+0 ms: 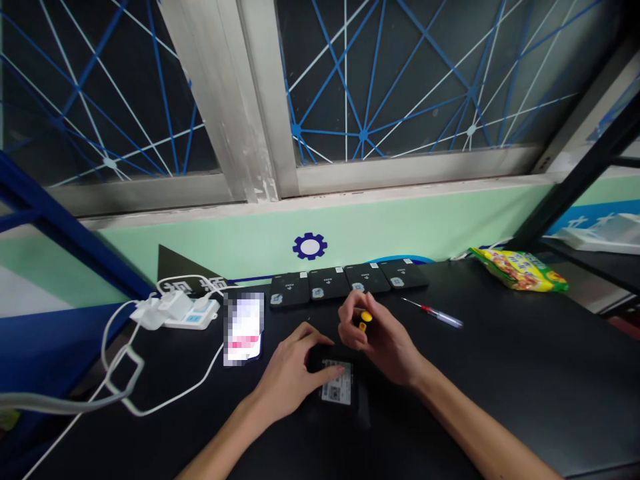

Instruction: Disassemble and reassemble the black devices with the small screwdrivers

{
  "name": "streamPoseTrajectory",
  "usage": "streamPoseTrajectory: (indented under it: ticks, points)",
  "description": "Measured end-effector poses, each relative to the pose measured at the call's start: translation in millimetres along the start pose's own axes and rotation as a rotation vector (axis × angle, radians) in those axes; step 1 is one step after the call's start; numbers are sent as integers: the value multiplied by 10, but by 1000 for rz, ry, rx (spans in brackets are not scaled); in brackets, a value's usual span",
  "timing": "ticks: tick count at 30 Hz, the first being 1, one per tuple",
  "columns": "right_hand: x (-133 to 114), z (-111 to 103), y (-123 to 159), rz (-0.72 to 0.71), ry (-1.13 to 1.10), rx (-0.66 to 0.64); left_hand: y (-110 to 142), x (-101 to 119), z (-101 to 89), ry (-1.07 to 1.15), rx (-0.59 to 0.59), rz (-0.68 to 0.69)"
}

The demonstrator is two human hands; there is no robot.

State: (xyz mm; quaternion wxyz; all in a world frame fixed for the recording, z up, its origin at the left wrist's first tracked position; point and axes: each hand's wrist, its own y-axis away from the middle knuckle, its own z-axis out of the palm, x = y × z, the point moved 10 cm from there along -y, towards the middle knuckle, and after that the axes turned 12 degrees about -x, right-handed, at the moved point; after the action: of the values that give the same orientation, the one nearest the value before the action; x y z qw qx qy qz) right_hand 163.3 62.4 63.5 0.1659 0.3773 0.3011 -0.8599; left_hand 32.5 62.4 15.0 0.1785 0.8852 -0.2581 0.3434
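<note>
A small black flat device (338, 388) with a white label lies on the black table (500, 373) in front of me. My left hand (291, 372) rests on its left side, fingers curled over its edge and holding it down. My right hand (381, 340) is closed around a screwdriver with a yellow and black handle (365, 321), held upright above the far end of the device.
Several similar black devices (347, 281) lie in a row along the wall. A red-handled screwdriver (434, 313) lies to the right of my hands. A phone (243, 328), a white power strip (187, 311) with cables, and a yellow snack bag (520, 269) also sit on the table.
</note>
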Motion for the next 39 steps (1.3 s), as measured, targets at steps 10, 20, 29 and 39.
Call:
streamPoseTrajectory:
  ticks: [10, 20, 29, 39]
  points:
    - [6, -26, -5, -3, 27, -25, -5, -4, -4, -21, 17, 14]
    - [-5, -3, -23, -17, 100, -20, 1, 25, -25, -22, 8, -3]
    - [65, -9, 13, 13, 43, -13, -2, -9, -8, -27, 13, -5]
    - [-2, 25, -31, -26, -29, -33, 13, -49, -26, -63, 61, -47]
